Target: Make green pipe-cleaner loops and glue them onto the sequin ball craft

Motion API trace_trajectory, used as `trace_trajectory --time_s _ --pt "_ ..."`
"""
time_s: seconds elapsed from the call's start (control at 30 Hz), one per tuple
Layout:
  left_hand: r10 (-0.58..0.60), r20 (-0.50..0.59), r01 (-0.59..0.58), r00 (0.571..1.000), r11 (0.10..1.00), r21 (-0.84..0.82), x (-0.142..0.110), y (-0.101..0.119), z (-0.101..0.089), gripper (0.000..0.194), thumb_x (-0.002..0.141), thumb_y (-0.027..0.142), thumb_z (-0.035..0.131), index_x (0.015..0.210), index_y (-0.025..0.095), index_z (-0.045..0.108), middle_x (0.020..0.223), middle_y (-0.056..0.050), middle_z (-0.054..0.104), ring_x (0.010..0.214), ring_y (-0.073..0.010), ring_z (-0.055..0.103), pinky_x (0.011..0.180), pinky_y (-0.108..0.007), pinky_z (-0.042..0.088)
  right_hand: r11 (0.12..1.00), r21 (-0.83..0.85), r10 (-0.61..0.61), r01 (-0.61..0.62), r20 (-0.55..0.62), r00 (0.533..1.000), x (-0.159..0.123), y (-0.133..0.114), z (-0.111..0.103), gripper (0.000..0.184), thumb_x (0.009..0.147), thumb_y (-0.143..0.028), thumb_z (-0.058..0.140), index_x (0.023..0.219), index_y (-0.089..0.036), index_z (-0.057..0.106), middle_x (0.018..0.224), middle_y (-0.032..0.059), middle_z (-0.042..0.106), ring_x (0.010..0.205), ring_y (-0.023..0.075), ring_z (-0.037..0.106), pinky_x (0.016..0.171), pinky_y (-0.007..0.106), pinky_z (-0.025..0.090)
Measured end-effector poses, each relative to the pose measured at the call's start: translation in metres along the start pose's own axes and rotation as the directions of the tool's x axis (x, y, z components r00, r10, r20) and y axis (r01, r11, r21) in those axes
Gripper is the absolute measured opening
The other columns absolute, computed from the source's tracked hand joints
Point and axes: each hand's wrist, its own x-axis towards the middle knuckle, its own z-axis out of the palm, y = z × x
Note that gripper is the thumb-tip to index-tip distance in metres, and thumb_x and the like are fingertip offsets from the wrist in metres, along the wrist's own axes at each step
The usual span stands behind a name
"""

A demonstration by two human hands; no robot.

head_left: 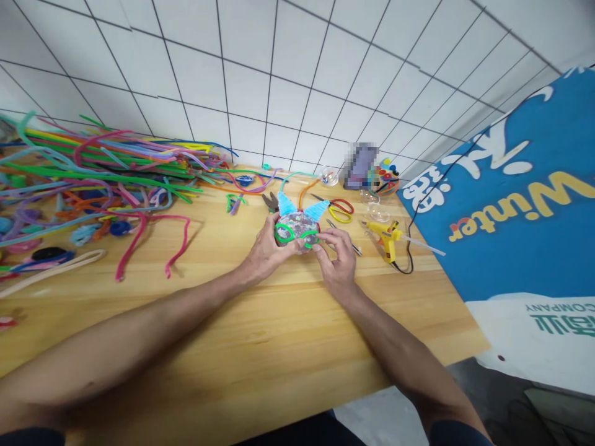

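Observation:
Between my hands is a rounded grey, mottled craft head with two light-blue pointed ears on top. Green pipe-cleaner rings sit on its front like eye outlines. My left hand grips the head from the left side, its thumb reaching across the lower front. With thumb and fingertips, my right hand pinches at the green ring on the right. Just behind the head lie pliers and scissors with red and yellow handles. A thin pen-like tool shows beside my right hand.
Many coloured pipe cleaners are heaped at the left, with two pink ones nearer me. A yellow glue gun lies at the right, its black cord trailing over a blue banner. The tiled wall bounds the table's back.

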Motion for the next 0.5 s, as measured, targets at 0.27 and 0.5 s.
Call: trace_trajectory --time_s 0.27,0.5 --pt "-0.005 0.026 0.004 1.000 0.999 0.053 0.0013 -0.0085 -0.0021 0.088 0.080 0.065 0.087 0.145 0.019 0.051 0.145 -0.018 0.069 0.136 -0.0379 0.068 0.122 -0.059 0.051 0.995 0.030 0.092 -0.094 0.070 0.993 -0.0008 0.0059 0.0001 0.022 0.087 -0.035 0.091 0.107 -0.037 0.084 0.119 0.0066 0.075 0.123 0.0323 0.066 0.125 0.057 0.050" --pt "-0.017 0.049 0.013 0.999 0.996 0.089 0.0011 -0.0061 -0.0026 0.092 0.081 0.065 0.085 0.149 0.015 0.048 0.151 -0.023 0.065 0.146 -0.0427 0.061 0.127 -0.065 0.044 0.998 -0.046 -0.032 0.034 0.051 0.998 -0.0021 0.0073 0.0004 0.019 0.091 -0.028 0.085 0.109 -0.035 0.081 0.118 0.0060 0.077 0.112 0.0286 0.070 0.105 0.048 0.059"
